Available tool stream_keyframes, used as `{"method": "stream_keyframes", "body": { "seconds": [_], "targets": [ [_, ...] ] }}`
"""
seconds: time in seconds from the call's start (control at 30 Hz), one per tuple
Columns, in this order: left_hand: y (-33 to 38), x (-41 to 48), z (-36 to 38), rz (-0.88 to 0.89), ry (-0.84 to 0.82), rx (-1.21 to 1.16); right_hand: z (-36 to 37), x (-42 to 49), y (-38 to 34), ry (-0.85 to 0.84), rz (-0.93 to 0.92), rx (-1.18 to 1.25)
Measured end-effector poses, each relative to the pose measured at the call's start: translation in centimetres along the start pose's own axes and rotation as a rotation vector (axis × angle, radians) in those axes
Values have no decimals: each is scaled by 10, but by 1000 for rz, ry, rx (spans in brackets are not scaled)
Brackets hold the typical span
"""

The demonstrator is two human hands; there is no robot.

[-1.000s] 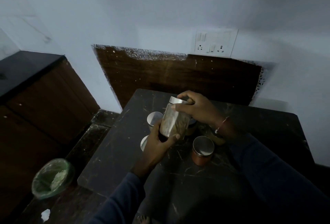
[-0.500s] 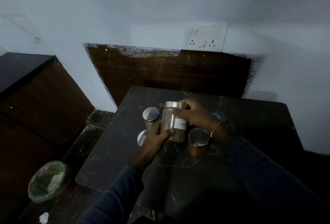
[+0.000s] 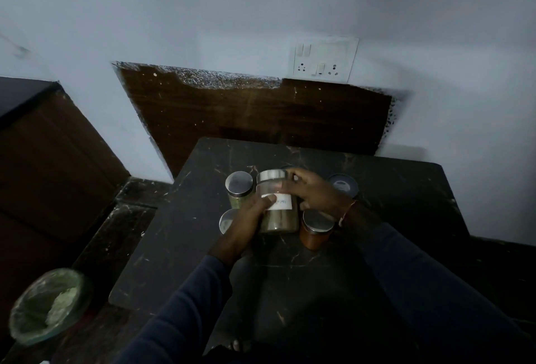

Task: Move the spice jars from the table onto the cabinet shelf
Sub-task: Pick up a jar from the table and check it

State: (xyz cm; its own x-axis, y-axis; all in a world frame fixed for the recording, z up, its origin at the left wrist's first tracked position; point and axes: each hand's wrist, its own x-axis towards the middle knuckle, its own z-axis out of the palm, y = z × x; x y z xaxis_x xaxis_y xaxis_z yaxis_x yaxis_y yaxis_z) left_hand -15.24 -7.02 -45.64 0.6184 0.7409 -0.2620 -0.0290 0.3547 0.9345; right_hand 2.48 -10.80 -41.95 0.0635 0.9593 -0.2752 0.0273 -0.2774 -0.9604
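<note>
The person's left hand curls round the left side of the labelled jar, its thumb lying across the edge of the white label. The right hand wraps the jar's upper right side, fingertips up by the silver lid. Both sets of fingers close narrowly on the glass, so the jar stands upright between them over the dark table; whether its base touches the tabletop cannot be told. A brownish spice fills its lower half. Just left of the left hand's fingers stands a silver-lidded jar, and beside that hand's knuckles, partly covered by them, a half-hidden jar. Just below the right hand's fingers, near the wrist, stands an orange-brown jar, close beside the held one. Beyond the right hand's knuckles, to the right, sits a dark-lidded jar. A red thread circles the right wrist, and both arms wear dark blue sleeves. Well away from the fingers, at the far left, stand a dark wooden cabinet and, nearer the camera, a bin with a green liner. Behind the table a brown wooden panel stands against the white wall, with a switch and socket plate above it.
</note>
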Motion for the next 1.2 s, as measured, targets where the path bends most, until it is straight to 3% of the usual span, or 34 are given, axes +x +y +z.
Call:
{"method": "stream_keyframes", "body": {
  "seconds": [0.13, 0.33, 0.63, 0.93, 1.03, 1.1, 1.2],
  "targets": [
    [16, 4, -21, -32, -38, -171, 11, 7, -23, 67, -89, -44],
    [60, 5, -47, 154, -90, -24, 30, 19, -66, 57, -216, -72],
    [291, 7, -43, 728, -119, 92, 34, 13, -306, 135, -676, -275],
    [493, 19, -19, 1013, -232, 328, 8, 7, -480, 232, -956, -299],
    [537, 41, -5, 1077, -190, 347, -9, 19, -530, 301, -1006, -338],
    [554, 65, 1, 1091, -72, 438, -25, 33, -549, 357, -1000, -389],
    [568, 111, -1, 1139, 156, 833, -55, 67, -566, 500, -956, -475]
  ]
}}
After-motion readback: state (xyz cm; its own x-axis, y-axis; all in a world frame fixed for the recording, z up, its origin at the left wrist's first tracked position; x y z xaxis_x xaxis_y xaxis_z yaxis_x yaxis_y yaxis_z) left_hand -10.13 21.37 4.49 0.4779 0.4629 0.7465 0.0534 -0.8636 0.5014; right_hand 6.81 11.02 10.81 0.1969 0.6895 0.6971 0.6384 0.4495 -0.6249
